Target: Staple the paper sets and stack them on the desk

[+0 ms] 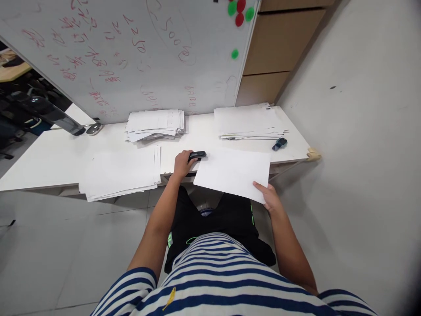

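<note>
At the front edge of the desk (59, 158), the left hand (183, 164) grips a black stapler (198, 155), presumably rigid, beside white paper (234, 172) overhanging that edge, judged light, easily creased, and suitably pinched near a corner by the right hand (271, 198).

Ahead of the striped shirt (223, 281) and left of its middle, the left hand (183, 165) curls in a grip. Ahead and to its right, the right hand (271, 198) pinches, thumb on top; both forearms (162, 214) slant inward.
</note>
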### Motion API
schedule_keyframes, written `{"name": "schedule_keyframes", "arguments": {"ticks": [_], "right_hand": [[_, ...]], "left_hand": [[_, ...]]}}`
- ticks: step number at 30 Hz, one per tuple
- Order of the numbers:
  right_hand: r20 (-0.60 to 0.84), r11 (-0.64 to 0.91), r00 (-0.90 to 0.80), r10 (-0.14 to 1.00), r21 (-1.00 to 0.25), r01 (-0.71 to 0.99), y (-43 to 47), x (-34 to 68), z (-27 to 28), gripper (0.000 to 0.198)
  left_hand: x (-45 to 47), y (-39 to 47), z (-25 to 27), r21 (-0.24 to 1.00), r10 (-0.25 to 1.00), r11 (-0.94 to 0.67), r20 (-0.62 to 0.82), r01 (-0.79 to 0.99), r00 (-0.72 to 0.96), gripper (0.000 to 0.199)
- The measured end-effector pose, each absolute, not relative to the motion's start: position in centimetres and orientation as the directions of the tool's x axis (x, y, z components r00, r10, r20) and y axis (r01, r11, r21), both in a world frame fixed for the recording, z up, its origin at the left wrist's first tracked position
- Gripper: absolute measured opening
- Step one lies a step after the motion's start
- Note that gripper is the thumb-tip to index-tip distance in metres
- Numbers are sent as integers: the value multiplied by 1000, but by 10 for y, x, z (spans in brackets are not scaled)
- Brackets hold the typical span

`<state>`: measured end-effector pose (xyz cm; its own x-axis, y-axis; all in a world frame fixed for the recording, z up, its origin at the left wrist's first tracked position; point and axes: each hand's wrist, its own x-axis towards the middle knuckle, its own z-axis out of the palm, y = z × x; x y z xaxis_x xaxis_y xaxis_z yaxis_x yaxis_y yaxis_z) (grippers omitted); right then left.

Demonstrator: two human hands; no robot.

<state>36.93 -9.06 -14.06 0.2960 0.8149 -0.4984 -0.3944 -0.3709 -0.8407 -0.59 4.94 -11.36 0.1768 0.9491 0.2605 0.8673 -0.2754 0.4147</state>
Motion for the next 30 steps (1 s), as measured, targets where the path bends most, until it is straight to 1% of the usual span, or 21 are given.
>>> {"name": "schedule_keyframes", "arguments": {"ticks": [2,4,6,8,11,13,15,17,19,22,24,25,27,30], "right_hand": [[-495,-388,240,835,-840,-381,-88,360,-139,39],[-493,-402,198,847,-838,-369,-86,354,-138,40],[-487,-396,196,851,-841,-368,-84,351,-138,42],[-457,-357,214,864,-853,-382,-84,353,-138,46],[-407,-299,228,885,-869,-394,-86,358,-139,50],[-398,-286,245,884,-875,-390,-89,362,-139,51],[-395,-277,275,876,-881,-384,-91,364,-140,51],[-392,-270,300,869,-887,-375,-93,364,-141,50],[-396,-271,318,861,-888,-372,-94,362,-143,48],[-407,-278,349,844,-888,-366,-94,358,-146,45],[-403,-277,363,840,-895,-350,-94,355,-149,44],[-399,-276,365,841,-897,-344,-95,354,-151,43],[-398,-276,367,841,-898,-342,-95,350,-155,43],[-419,-296,379,825,-892,-340,-98,345,-159,46]], "left_hand": [[-7,49,-111,430,951,-280,248,858,186,38],[-9,49,-104,461,954,-290,204,839,219,39],[-12,49,-94,521,956,-291,130,802,262,42],[-14,52,-81,589,957,-269,73,762,281,43],[-7,60,-63,646,977,-202,79,736,199,47],[4,68,-55,649,987,-159,105,744,119,47],[19,76,-49,607,987,-149,136,781,82,46],[34,85,-48,525,980,-180,167,832,106,43],[50,93,-51,437,979,-183,162,881,123,42],[67,101,-62,316,992,-129,30,940,126,47],[73,104,-69,244,984,-156,-46,957,172,55],[74,105,-73,220,977,-188,-55,957,205,58],[74,107,-78,206,970,-231,-27,951,242,61],[71,109,-84,257,977,-212,25,943,212,63]]}}
